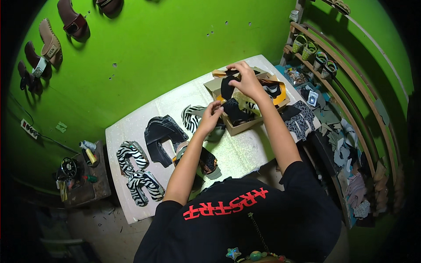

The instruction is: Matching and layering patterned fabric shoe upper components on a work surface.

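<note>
A cardboard box [237,128] on the table holds a jumble of cut pieces in black, yellow and zebra print. Over its far left side, my right hand [246,82] has its thumb and fingers closed around a black cut piece [226,89]. My left hand [211,117] is at the box's near left edge, fingers loosely curved and slightly apart, with nothing seen in it. Beside that hand lies a zebra-print piece [190,118]. A black material piece [235,110] sits in the box close to its fingertips.
Stacks of black U-shaped pieces [163,136] and zebra-print pieces [131,158] lie on the white table [127,117]. Patterned black pieces [300,120] are right of the box. A rack with small shoes [309,50] and scraps [337,136] stands at right. A sewing machine wheel [69,166] is at left.
</note>
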`<move>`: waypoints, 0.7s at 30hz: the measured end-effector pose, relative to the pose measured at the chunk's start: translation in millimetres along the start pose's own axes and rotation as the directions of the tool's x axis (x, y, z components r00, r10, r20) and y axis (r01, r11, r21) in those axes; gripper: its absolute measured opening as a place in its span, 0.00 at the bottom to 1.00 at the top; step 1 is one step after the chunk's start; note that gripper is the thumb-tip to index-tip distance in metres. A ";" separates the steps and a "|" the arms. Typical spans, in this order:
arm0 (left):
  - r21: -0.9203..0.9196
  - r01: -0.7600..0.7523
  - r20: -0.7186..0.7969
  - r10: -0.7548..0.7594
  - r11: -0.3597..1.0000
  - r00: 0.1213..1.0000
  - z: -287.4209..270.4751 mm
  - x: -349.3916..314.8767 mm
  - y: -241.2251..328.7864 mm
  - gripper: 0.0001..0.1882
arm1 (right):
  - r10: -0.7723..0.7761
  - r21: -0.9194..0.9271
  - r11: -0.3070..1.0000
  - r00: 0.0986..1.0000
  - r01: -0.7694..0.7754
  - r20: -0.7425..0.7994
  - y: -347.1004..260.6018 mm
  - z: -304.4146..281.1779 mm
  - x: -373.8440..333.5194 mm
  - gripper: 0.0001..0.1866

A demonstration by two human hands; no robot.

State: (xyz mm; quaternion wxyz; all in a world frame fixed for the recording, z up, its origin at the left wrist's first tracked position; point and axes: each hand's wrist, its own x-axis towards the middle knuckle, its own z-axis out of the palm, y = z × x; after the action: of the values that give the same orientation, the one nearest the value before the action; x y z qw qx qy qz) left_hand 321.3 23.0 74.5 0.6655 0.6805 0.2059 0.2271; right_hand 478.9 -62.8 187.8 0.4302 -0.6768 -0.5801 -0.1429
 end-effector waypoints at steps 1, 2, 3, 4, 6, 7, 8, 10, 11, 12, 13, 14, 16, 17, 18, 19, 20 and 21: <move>-0.010 -0.001 0.025 0.001 1.000 1.000 -1.9 0.0 3.2 0.22 | 0.189 0.123 0.972 0.976 -0.202 0.110 -8.1 -4.2 4.0 0.24; 0.008 0.074 0.063 -0.074 0.997 0.995 -5.6 1.3 1.3 0.23 | 0.192 0.125 0.971 0.975 -0.206 0.113 -10.0 -2.7 3.5 0.24; -0.044 0.109 0.056 -0.107 0.993 0.993 -6.4 2.4 2.2 0.23 | 0.174 0.152 0.971 0.980 -0.187 0.093 -11.1 -1.9 4.5 0.23; -0.097 0.144 0.051 -0.139 0.985 0.989 -7.0 2.8 2.9 0.24 | 0.156 0.179 0.970 0.985 -0.166 0.073 -11.3 -1.2 5.5 0.23; -0.126 0.160 0.049 -0.155 0.979 0.987 -8.1 1.1 5.8 0.24 | 0.103 0.127 0.986 0.995 -0.104 0.012 -10.1 2.5 5.7 0.21; -0.154 0.175 0.047 -0.169 0.973 0.984 -8.5 0.3 7.7 0.24 | 0.177 0.233 0.955 0.983 -0.184 0.047 -14.6 1.6 6.6 0.19; -0.155 0.175 0.044 -0.170 0.972 0.984 -9.0 0.5 8.5 0.24 | 0.246 0.332 0.906 0.965 -0.262 0.090 -17.6 1.2 7.5 0.18; -0.078 0.093 0.078 -0.087 0.993 0.993 -10.5 -0.2 9.3 0.21 | 0.257 0.351 0.897 0.963 -0.269 0.083 -18.6 1.0 8.8 0.18; -0.078 0.092 0.077 -0.087 0.993 0.993 -10.9 -1.6 9.3 0.21 | 0.268 0.369 0.887 0.960 -0.277 0.076 -18.2 1.0 10.0 0.19; -0.102 0.044 0.093 -0.035 0.994 0.995 -9.9 -2.6 9.6 0.17 | 0.268 0.369 0.888 0.961 -0.275 0.073 -13.9 2.4 10.1 0.19; -0.126 -0.003 0.108 0.017 0.992 0.994 -9.1 -3.5 9.5 0.14 | 0.286 0.462 0.836 0.954 -0.296 0.093 -4.9 8.1 8.2 0.19; -0.124 -0.006 0.110 0.020 0.992 0.994 -8.2 -4.5 9.5 0.14 | 0.302 0.549 0.775 0.946 -0.314 0.116 3.5 14.0 5.2 0.19; -0.078 -0.013 0.092 0.020 0.997 0.996 -8.2 -5.6 9.1 0.08 | 0.272 0.603 0.746 0.956 -0.281 0.109 6.5 18.8 2.4 0.18; -0.096 -0.028 0.065 0.034 0.995 0.997 -8.1 -5.7 9.0 0.05 | 0.357 0.774 0.511 0.911 -0.374 0.204 7.7 20.5 -1.9 0.17; -0.096 -0.029 0.060 0.035 0.995 0.998 -11.3 -5.2 7.0 0.05 | 0.404 0.872 0.226 0.856 -0.434 0.322 4.4 20.5 -4.8 0.17; -0.140 -0.039 0.050 0.047 0.989 0.998 -15.7 -4.0 5.3 0.05 | 0.424 0.898 0.041 0.821 -0.439 0.382 4.9 18.9 -7.0 0.16; -0.183 -0.050 0.040 0.058 0.982 0.998 -18.9 -3.5 3.1 0.05 | 0.420 0.896 0.040 0.821 -0.441 0.386 9.7 22.5 -7.8 0.16; -0.252 -0.045 0.023 0.052 0.967 0.998 -11.6 -6.1 16.3 0.04 | 0.470 0.886 0.223 0.841 -0.407 0.268 23.0 25.0 -10.7 0.15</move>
State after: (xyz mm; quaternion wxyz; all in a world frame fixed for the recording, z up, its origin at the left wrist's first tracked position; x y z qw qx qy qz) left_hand 309.2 28.5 90.6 0.7436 0.5988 0.1489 0.2576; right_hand 489.1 -50.2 156.0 0.7693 -0.4481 -0.3310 0.3128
